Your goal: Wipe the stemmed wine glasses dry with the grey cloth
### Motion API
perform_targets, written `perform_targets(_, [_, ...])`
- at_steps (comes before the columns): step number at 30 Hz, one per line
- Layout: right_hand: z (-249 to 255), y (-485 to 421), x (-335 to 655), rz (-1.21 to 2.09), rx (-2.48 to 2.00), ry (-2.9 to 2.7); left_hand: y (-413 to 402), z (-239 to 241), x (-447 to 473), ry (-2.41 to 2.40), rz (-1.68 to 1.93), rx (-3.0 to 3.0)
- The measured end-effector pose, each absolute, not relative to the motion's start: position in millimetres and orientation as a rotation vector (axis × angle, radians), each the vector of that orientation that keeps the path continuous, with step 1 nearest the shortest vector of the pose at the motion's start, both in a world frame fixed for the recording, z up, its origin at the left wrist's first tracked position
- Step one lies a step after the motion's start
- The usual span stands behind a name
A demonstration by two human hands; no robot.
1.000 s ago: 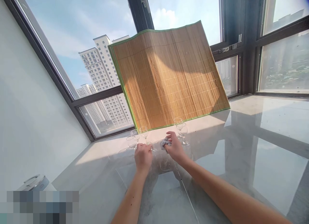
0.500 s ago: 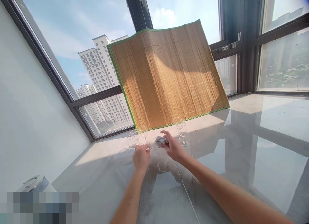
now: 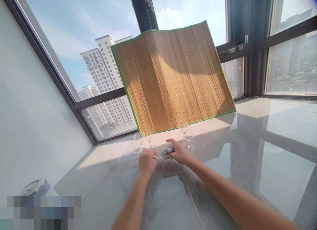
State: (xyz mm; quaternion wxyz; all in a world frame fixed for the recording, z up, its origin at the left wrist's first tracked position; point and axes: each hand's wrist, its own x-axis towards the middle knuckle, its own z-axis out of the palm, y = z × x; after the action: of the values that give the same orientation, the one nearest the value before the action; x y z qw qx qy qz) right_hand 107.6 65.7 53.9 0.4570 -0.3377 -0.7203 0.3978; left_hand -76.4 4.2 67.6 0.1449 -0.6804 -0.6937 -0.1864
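A: Position of the piece?
B: One clear, round-bowled stemmed drinking glass (image 3: 159,152) lies between the hands, just above or on the glossy grey tiled surface (image 3: 170,200); contact below cannot be told.

A: Long axis?
B: Roughly crosswise, tipped onto its side. Stem end points to the left hand (image 3: 147,161), bowl toward the right hand (image 3: 180,153).

A: State of the hands?
B: Left: fingers closed, pinching the glass near its stem; foot hidden. Right: thumb and fingers pinching a crumpled grey-white cloth (image 3: 168,150) at the bowl, one finger raised off it. Whether the cloth sits inside the bowl or against its outer wall, cannot tell through the clear material.

A: Nearer hand?
B: Left at the stem, right at the bowl. The axis runs along the line joining them, so the key relation, in my judgement, is bowl facing cloth.

A: Neighbours?
B: Clear stemmed glasses stand upright beyond the left hand (image 3: 135,145); two more, a pair of upright clear goblets (image 3: 187,134), stand just beyond the right.
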Motion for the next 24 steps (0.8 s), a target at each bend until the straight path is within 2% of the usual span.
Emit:
perform_targets(12, [55,67,102,1.145,-0.742,-1.546,4,65,-77,-2.113,-0.678,-1.928])
perform_targets(21, [65,65,109,1.034,-0.846,-1.372,2,67,-74,-2.358,-0.830,-1.806])
perform_targets(24, [67,68,114,0.917,-0.924,-1.309,5,71,-80,-2.429,-0.990,-1.709])
